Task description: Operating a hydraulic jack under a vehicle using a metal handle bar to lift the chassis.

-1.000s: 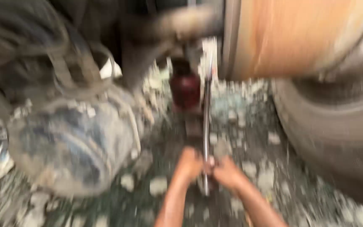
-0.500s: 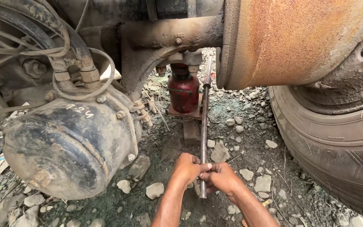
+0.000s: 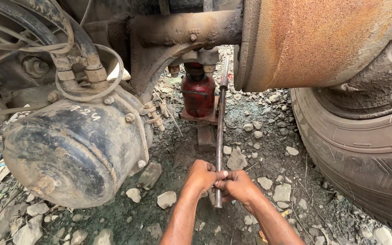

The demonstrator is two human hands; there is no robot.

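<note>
1. Both your hands are wrapped around the long, thin, rusty steel jack handle (image 3: 219,136), low in the middle of the frame. Your left hand (image 3: 203,174) grips it from the left and your right hand (image 3: 237,185) from the right, fingers curled tight round the bar just above its lower end.

2. The handle runs up the centre of the frame to the dark red bottle jack (image 3: 198,94), which stands upright on a flat reddish block (image 3: 203,120) under the muddy axle beam (image 3: 182,31) at upper centre. I cannot tell how the handle's far end sits in the jack's socket; make sure it is fully seated before you load it.

3. Keep your hands stacked close, as they are, near the end of the bar: that looks like your best leverage.

4. Stroke the bar straight along its own line. Pushing sideways could tip the jack on that block, and the gravel ground (image 3: 268,149) beneath looks loose and uneven.

5. Watch the top of the jack where it meets the beam; from here the contact is in shadow.

6. Mind your knuckles. The big round black brake chamber (image 3: 75,152) fills the left of the frame and the worn black tyre (image 3: 368,154) sits at the right, under the rusty orange brake drum (image 3: 314,41) at upper right.

7. Keep your forearms low and clear of the stones.
</note>
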